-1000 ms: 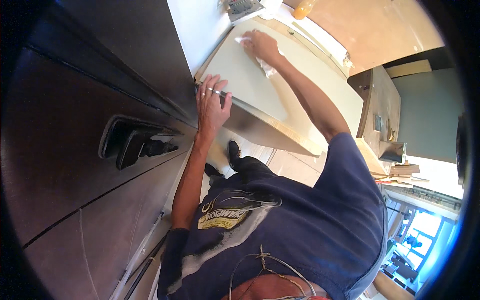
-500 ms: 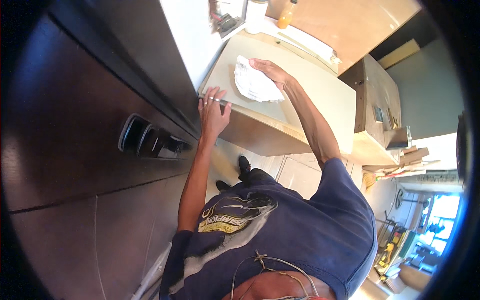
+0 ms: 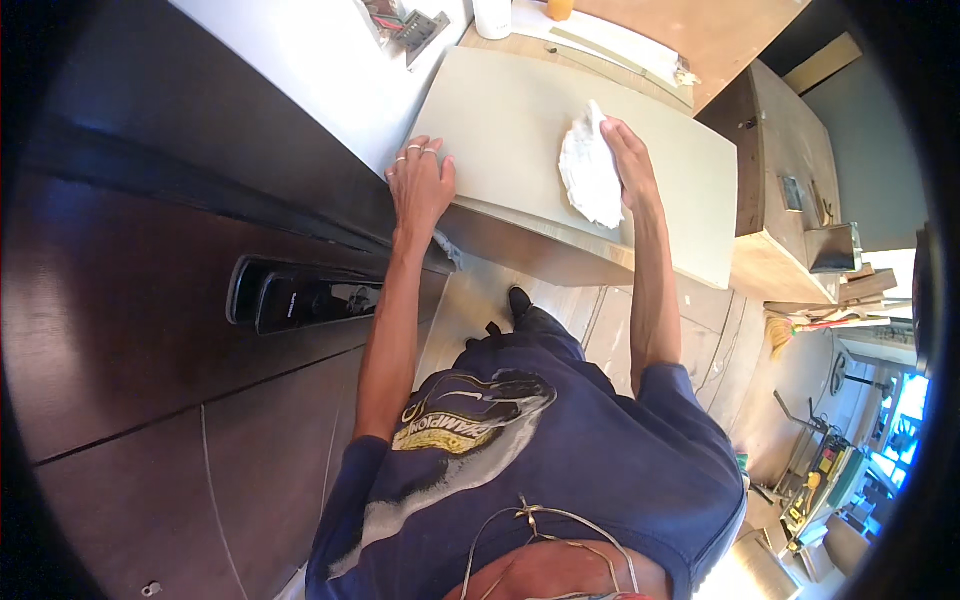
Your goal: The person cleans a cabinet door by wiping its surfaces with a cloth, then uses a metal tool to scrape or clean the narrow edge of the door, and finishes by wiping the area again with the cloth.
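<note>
A crumpled white cloth (image 3: 588, 170) is pinched in my right hand (image 3: 632, 168), its fingers closed along the right side of the cloth. It is on or just over the right half of a beige panel (image 3: 500, 120), which forms the top of a low cabinet or box. My left hand (image 3: 422, 185), with rings on its fingers, rests at the panel's near left corner. Its fingers lie over the edge with the thumb apart, and they hold nothing.
To my left stands a dark brown door with a black handle lock (image 3: 310, 298). Exposed wiring (image 3: 415, 30) hangs from the white wall. A white bottle (image 3: 492, 18) and an orange one (image 3: 560, 8) stand behind the panel. A wooden cabinet (image 3: 775, 150) is at the right.
My right hand has carried the cloth rightward across the panel, and the cloth now hangs more upright. My left hand stays at the corner. The view has shifted slightly.
</note>
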The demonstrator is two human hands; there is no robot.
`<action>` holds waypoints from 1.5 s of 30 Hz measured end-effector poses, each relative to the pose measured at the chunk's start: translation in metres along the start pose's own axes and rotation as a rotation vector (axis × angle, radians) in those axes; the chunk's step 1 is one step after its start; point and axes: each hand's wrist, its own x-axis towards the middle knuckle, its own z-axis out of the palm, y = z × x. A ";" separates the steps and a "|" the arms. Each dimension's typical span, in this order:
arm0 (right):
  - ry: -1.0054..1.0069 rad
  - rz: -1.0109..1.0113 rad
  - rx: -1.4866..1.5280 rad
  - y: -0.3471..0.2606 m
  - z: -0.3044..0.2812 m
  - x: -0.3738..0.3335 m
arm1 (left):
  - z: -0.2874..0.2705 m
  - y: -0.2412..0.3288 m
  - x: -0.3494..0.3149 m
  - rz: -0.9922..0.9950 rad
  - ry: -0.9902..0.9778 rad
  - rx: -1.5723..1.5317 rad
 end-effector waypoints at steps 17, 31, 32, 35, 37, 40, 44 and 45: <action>0.066 -0.055 -0.154 0.018 -0.003 -0.022 | 0.026 0.025 0.031 -0.212 0.044 0.000; 0.043 -0.085 -0.193 0.019 -0.006 -0.022 | 0.044 0.022 0.031 -0.186 0.214 -0.053; 0.049 -0.109 -0.220 0.020 -0.007 -0.021 | 0.043 0.022 0.030 -0.178 0.212 -0.059; 0.044 -0.079 -0.210 0.017 -0.004 -0.023 | 0.045 0.004 0.028 -0.127 0.227 -0.117; 0.032 -0.031 -0.247 0.010 -0.004 -0.019 | 0.045 -0.002 0.030 -0.154 0.211 -0.174; 0.021 -0.211 -0.445 -0.011 0.006 0.000 | 0.040 -0.009 0.031 -0.156 0.220 -0.214; -0.024 -0.620 -0.842 -0.019 0.063 0.041 | 0.044 -0.021 0.026 -0.157 0.305 -0.245; -0.042 -0.719 -0.966 -0.013 0.081 0.051 | 0.042 -0.021 0.026 -0.166 0.309 -0.272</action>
